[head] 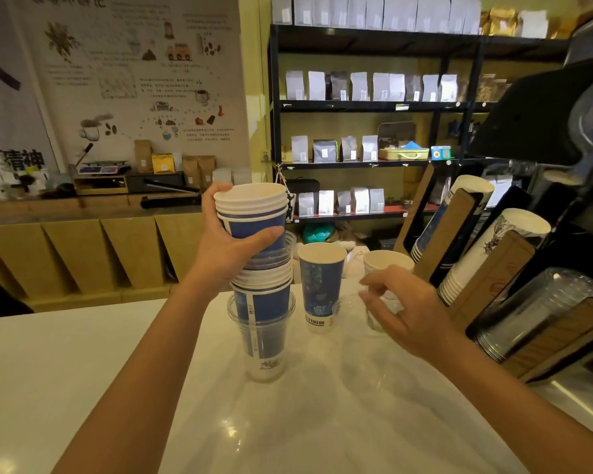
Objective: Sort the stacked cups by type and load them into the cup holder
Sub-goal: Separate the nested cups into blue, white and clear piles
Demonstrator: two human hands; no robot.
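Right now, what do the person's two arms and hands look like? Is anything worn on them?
Both arms are bare as far up as the picture shows: no sleeves, gloves, watch, rings or bracelets visible on the left hand or the right hand. The fingernails look short and unpainted.

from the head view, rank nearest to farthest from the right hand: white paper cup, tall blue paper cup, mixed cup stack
From the right hand:
1. white paper cup, just behind its fingers
2. tall blue paper cup, to its left
3. mixed cup stack, farther left, top gripped by the left hand
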